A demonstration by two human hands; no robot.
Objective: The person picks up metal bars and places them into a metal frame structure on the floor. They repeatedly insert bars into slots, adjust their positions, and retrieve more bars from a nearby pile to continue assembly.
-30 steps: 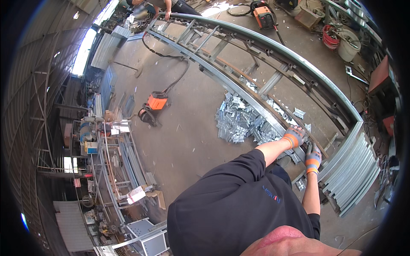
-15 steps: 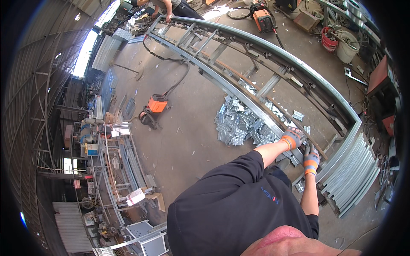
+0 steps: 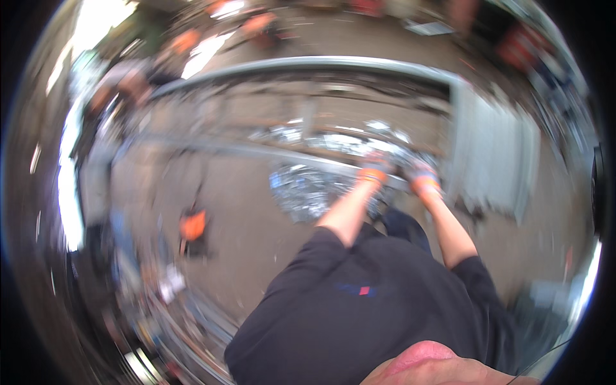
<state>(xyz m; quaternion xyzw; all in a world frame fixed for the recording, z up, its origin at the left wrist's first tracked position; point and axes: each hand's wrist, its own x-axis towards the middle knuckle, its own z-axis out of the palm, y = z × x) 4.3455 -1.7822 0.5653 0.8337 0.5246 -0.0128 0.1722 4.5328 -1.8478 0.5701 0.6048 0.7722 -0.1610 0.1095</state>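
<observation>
A long metal frame (image 3: 359,62) with a curved far rail lies across the space in front of me. Both my gloved hands are at its near rail (image 3: 301,157), close to the right end. My left hand (image 3: 377,163) is on or right by this rail. A short way to its right is my right hand (image 3: 420,174), also at the rail. Motion blur smears the fingers of both grey-and-orange gloves, so their grip is unclear. Beside my left forearm, a pile of small shiny metal pieces (image 3: 301,191) lies on the floor, and more pieces show inside the frame.
Long ribbed metal profiles (image 3: 497,144) are stacked at the frame's right end. Another person (image 3: 131,83) bends at its far left end. An orange-and-black machine (image 3: 192,224) stands on the floor at left. Metal stock (image 3: 183,321) lies at lower left.
My view has swung, so the frame now runs more level across it and everything is blurred. My hands stay by the near rail, with the right hand a little farther from the left.
</observation>
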